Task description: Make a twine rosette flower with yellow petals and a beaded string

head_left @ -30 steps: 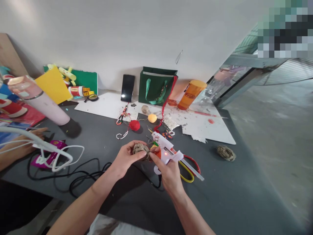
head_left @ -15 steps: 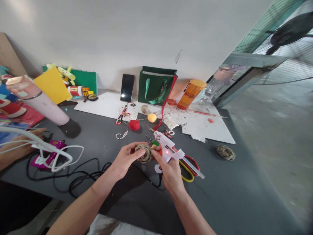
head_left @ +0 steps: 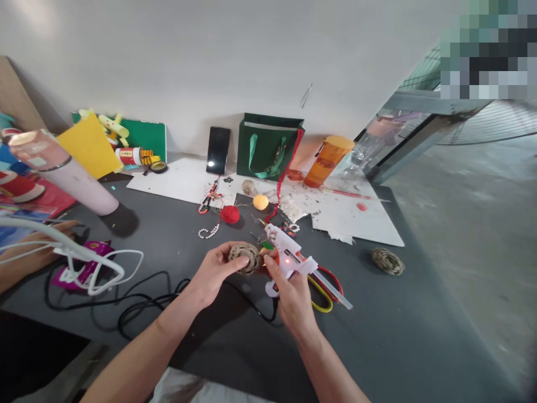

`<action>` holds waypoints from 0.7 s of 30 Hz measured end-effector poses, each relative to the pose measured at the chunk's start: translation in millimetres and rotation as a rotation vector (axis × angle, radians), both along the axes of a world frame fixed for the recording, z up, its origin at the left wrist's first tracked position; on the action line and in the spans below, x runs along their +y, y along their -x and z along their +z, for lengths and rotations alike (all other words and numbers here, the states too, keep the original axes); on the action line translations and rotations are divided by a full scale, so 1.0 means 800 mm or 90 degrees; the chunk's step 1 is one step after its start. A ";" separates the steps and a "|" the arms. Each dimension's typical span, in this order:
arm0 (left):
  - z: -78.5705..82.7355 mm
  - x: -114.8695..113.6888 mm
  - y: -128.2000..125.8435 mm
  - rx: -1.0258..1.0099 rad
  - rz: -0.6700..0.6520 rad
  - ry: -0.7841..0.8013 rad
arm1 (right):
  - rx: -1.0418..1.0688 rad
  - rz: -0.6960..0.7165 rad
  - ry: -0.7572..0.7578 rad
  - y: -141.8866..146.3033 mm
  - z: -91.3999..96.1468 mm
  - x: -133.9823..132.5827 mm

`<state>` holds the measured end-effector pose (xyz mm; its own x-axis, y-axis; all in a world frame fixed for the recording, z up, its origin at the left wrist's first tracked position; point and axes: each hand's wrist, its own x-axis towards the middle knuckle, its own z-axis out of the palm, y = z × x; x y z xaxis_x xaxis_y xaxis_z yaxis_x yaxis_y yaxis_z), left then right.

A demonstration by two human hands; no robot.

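My left hand (head_left: 216,273) grips a flat coil of grey-brown braided cord (head_left: 244,258), its thumb pressed on the coil's face. At the coil's right edge, my right hand (head_left: 291,294) has thumb and fingers pinched together, on what looks like the cord's end; the fingertips partly hide it. Just behind my right hand lies a white glue gun (head_left: 284,240) with a lit red light and a clear glue stick (head_left: 335,292) coming out of its back. Farther right, a second braided cord coil (head_left: 387,261) rests on the dark table.
Red and yellow scissor-like handles (head_left: 321,296) lie beside the glue gun. A red ball (head_left: 230,214), a yellow ball (head_left: 260,202) and bead strings are beyond my hands. Black cable (head_left: 159,296) runs at left, near another person's hand (head_left: 50,240). A green bag (head_left: 268,145) stands behind.
The coil has turned in my left hand and shows more of its ringed face. My right fingertips have shifted slightly right, away from its edge.
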<state>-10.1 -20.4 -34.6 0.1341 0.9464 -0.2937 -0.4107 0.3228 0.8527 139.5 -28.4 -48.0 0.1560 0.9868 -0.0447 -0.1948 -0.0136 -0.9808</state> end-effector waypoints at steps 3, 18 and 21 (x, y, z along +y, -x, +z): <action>0.000 0.001 0.000 -0.004 0.022 0.002 | -0.003 0.012 -0.012 0.001 -0.001 -0.001; 0.002 -0.002 0.002 0.001 -0.039 -0.017 | -0.019 0.002 0.021 -0.001 -0.008 0.002; 0.003 -0.002 0.003 0.002 -0.073 -0.024 | -0.004 -0.015 0.028 -0.002 -0.008 0.002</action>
<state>-12.7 -21.9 -32.4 0.2416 0.9351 -0.2592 -0.3708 0.3358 0.8659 140.8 -26.8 -54.4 0.1798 0.9798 -0.0873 -0.1899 -0.0525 -0.9804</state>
